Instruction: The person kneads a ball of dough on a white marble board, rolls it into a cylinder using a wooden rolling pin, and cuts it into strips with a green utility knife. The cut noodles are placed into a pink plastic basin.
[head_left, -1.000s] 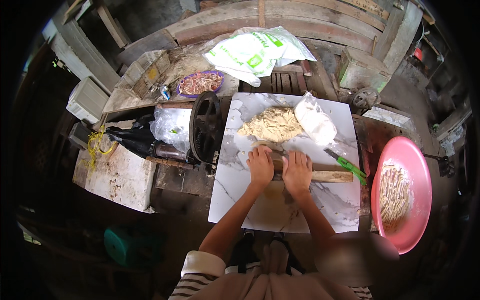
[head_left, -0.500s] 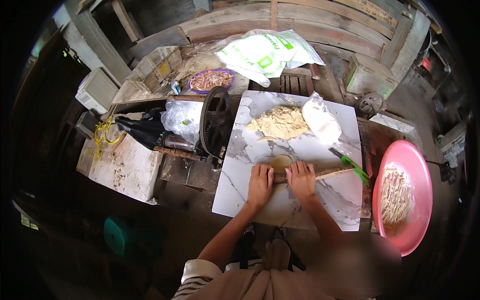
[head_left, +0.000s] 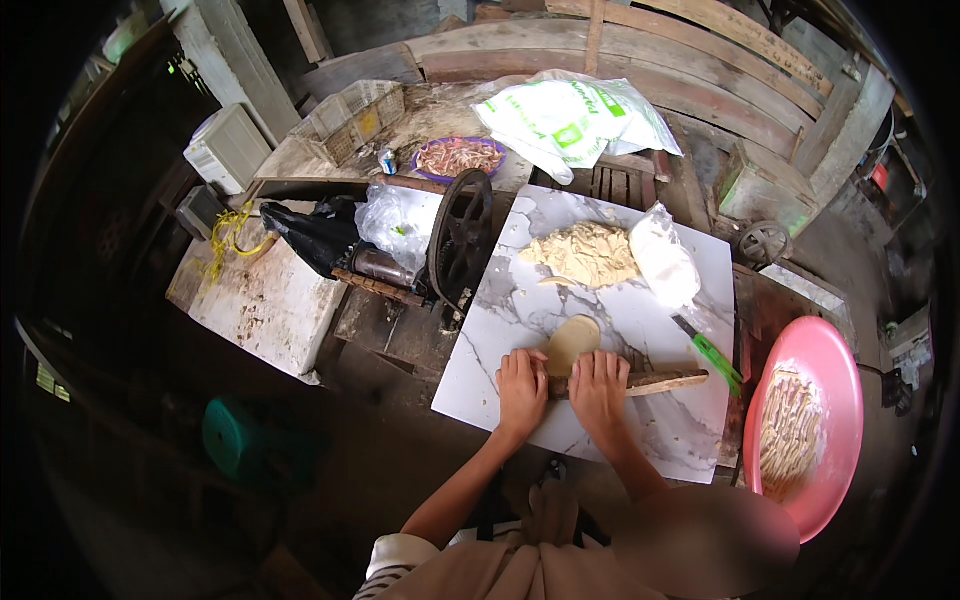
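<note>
My left hand (head_left: 521,388) and my right hand (head_left: 598,388) press side by side on a wooden rolling pin (head_left: 665,381) lying across a white marble slab (head_left: 500,300). A flat oval of pale dough (head_left: 572,342) pokes out from under the pin just beyond my fingers. Farther back on the slab lies a heap of dough pieces (head_left: 583,254), with a clear bag of white flour (head_left: 663,262) to its right. A knife with a green handle (head_left: 712,355) rests near the pin's right end.
A pink basin (head_left: 835,365) holding cut dough strips sits at the right. A black hand-crank machine wheel (head_left: 459,240) stands left of the slab, with plastic bags (head_left: 395,222) beside it. A purple bowl (head_left: 458,157), a white and green sack (head_left: 570,118) and a white board (head_left: 268,305) lie around.
My hands and the rolling pin have come back toward me across the dough, and more of the dough oval now shows beyond the pin.
</note>
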